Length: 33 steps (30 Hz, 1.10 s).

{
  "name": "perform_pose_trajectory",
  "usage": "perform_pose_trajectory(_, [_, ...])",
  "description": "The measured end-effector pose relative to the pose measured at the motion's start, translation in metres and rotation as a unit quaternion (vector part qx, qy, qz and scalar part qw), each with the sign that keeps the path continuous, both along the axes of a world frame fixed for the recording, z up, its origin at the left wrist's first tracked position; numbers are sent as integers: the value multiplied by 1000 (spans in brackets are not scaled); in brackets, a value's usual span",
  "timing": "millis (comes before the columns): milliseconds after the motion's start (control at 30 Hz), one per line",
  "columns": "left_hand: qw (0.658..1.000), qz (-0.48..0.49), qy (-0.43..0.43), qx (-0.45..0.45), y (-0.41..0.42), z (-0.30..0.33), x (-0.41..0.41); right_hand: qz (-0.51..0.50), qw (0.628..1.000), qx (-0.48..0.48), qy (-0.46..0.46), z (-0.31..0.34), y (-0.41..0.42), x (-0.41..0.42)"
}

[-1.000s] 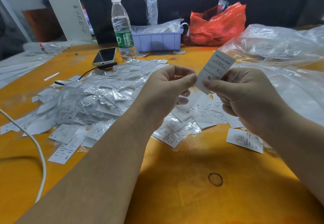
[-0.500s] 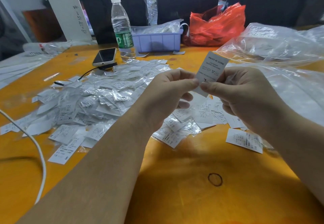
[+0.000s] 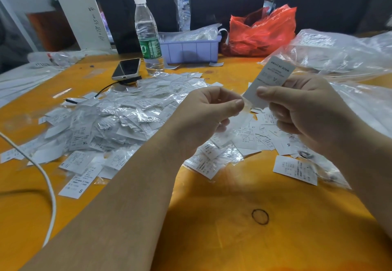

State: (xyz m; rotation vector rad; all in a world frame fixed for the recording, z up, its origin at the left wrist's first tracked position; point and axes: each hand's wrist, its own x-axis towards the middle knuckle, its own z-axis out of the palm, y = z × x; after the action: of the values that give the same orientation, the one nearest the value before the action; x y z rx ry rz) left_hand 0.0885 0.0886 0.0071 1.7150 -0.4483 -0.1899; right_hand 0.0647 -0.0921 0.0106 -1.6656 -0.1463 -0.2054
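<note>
Orange tabletop [image 3: 212, 239] bears a tag heap [image 3: 118, 118]; left hand [image 3: 203, 118] pinches clear sleeve [image 3: 246, 111], right hand [image 3: 307, 111] a label [image 3: 270, 77].

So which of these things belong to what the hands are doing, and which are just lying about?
Part of the job: left hand, pinching a clear sleeve; right hand, holding a white label; pile of wrapped labels; loose labels.
Just lying about: water bottle, phone, purple tray, red bag, white cable, rubber band.
</note>
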Motion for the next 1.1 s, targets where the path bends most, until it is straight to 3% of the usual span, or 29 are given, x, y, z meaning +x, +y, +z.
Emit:
perform_pose_trajectory(367, [1000,-12,-9,19,1,-1,2,60,998,-30,12,1,-8,2])
perform_pose_trajectory(767, [1000,-31,-2,-2,0,-2,1,182,979,41,78,8,-17,2])
perform_pose_trajectory(1100, [998,-62,5,-10,0,0,-1,191,977,23,96,7,-17,3])
